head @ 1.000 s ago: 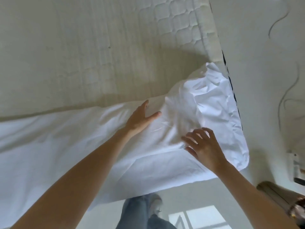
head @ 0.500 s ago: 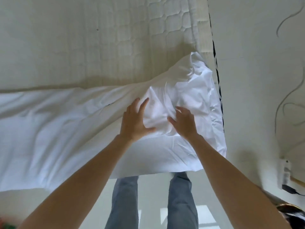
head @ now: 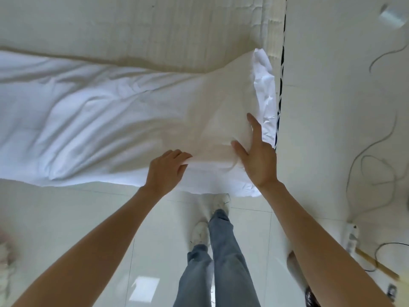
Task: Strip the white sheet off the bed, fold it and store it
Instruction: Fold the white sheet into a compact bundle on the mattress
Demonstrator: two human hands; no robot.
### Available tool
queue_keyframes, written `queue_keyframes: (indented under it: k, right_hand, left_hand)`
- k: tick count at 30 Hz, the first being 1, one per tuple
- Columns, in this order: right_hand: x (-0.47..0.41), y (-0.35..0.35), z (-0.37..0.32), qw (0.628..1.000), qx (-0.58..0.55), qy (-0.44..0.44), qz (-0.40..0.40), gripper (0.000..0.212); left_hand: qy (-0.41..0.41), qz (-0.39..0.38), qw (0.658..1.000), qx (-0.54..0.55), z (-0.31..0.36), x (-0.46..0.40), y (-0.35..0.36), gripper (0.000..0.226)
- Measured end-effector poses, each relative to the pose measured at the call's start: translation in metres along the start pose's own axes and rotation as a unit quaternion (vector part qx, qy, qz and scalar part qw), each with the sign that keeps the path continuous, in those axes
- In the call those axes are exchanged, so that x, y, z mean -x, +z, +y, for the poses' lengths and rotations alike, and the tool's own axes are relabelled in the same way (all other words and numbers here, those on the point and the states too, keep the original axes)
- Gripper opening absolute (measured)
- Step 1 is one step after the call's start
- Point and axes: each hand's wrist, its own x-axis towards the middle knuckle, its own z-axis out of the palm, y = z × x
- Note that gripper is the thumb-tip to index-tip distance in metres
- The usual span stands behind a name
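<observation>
The white sheet (head: 93,116) lies gathered in a long band along the near edge of the bare quilted mattress (head: 155,29), its right end crumpled at the mattress corner. My left hand (head: 168,171) pinches a fold of the sheet at the bed's near edge. My right hand (head: 256,158) rests flat on the sheet near the right corner, fingers spread and pointing away from me.
My legs in jeans and white shoes (head: 219,247) stand on the glossy tiled floor (head: 88,218) right at the bed's edge. A white wall (head: 332,107) runs along the bed's right side. Loose cables (head: 376,151) and a power strip (head: 352,238) lie at lower right.
My view and hands have pulled back toward the near edge. The left hand went from flat on the sheet to pinching a fold. The right hand slid right, toward the corner.
</observation>
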Motion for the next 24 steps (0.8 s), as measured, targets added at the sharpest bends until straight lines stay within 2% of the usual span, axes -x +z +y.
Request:
queue_keyframes:
  k: [5,7,9,12,14,15,17,19,22,24]
  right_hand:
    - [0.084,-0.014,0.014,0.984,0.104,-0.096,0.107,0.042]
    - [0.116,-0.015,0.032,0.980,0.134,-0.101,0.107,0.041]
    - [0.142,-0.010,0.054,0.977,0.165,-0.099,0.092,0.036]
    - [0.177,0.005,0.089,0.964,0.246,-0.091,0.040,0.027]
    - [0.186,0.018,0.116,0.946,0.315,-0.060,-0.036,0.015]
    - [0.188,0.022,0.127,0.940,0.334,-0.031,-0.071,0.020]
    - [0.187,0.018,0.146,0.939,0.326,0.005,-0.107,0.032]
    - [0.175,0.007,0.151,0.954,0.288,-0.005,-0.086,0.034]
    - [0.140,-0.015,0.146,0.982,0.176,-0.005,-0.069,0.036]
    - [0.115,-0.021,0.140,0.995,0.068,0.020,-0.064,0.039]
  left_hand:
    - [0.046,-0.004,0.999,0.018,0.032,0.064,-0.006,0.026]
    - [0.076,-0.027,0.996,0.041,0.045,0.087,0.001,0.024]
    - [0.091,-0.077,0.990,0.071,0.054,0.101,0.010,0.023]
    - [0.067,-0.207,0.973,0.083,0.073,0.114,0.026,0.029]
    - [0.061,-0.260,0.962,0.060,0.081,0.113,0.035,0.038]
    - [0.056,-0.274,0.959,0.052,0.083,0.112,0.037,0.040]
    - [0.040,-0.259,0.964,0.052,0.089,0.109,0.040,0.038]
    - [0.005,-0.200,0.977,0.080,0.090,0.103,0.041,0.033]
    - [-0.058,-0.100,0.989,0.095,0.090,0.081,0.043,0.032]
    - [-0.091,-0.063,0.989,0.095,0.089,0.063,0.048,0.035]
